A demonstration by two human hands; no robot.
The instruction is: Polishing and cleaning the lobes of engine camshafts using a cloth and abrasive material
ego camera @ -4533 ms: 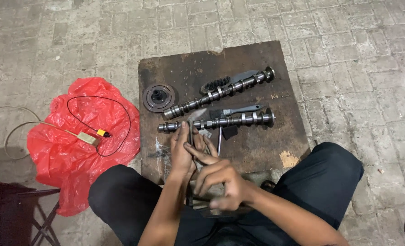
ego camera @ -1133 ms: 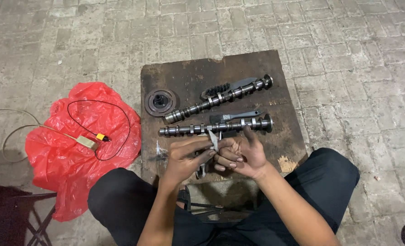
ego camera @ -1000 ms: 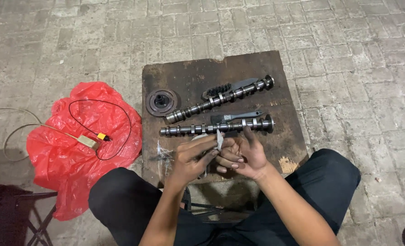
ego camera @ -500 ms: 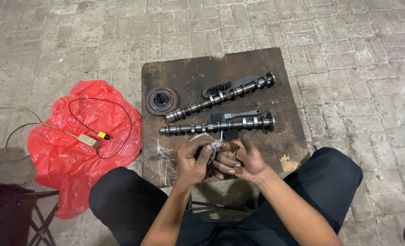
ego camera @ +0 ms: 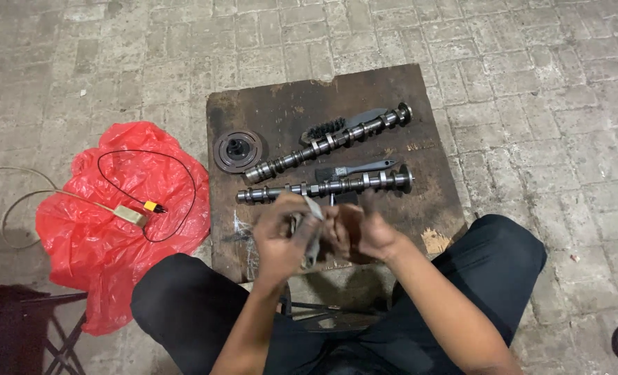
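My left hand (ego camera: pixel 281 232) grips a small grey metal tool or part (ego camera: pixel 313 226) that juts up and down between both hands. My right hand (ego camera: pixel 361 230) presses against it from the right, fingers curled; what its fingers pinch is hidden. Both hands hover over the near edge of a dark wooden board (ego camera: pixel 281 104). Just beyond them lies the near camshaft (ego camera: pixel 326 187). A second camshaft (ego camera: pixel 326 142) lies slanted farther back.
A round pulley-like disc (ego camera: pixel 237 150) sits at the board's left. A brush (ego camera: pixel 343 123) and another dark-handled brush (ego camera: pixel 354 169) lie by the camshafts. A red plastic bag (ego camera: pixel 107 215) with a wired device (ego camera: pixel 132 214) lies left on the brick paving. A dark stool (ego camera: pixel 17 326) stands bottom left.
Both hands came forward from my lap to the board's near edge and joined around the small metal part. Over the last second they drew slightly nearer to me.
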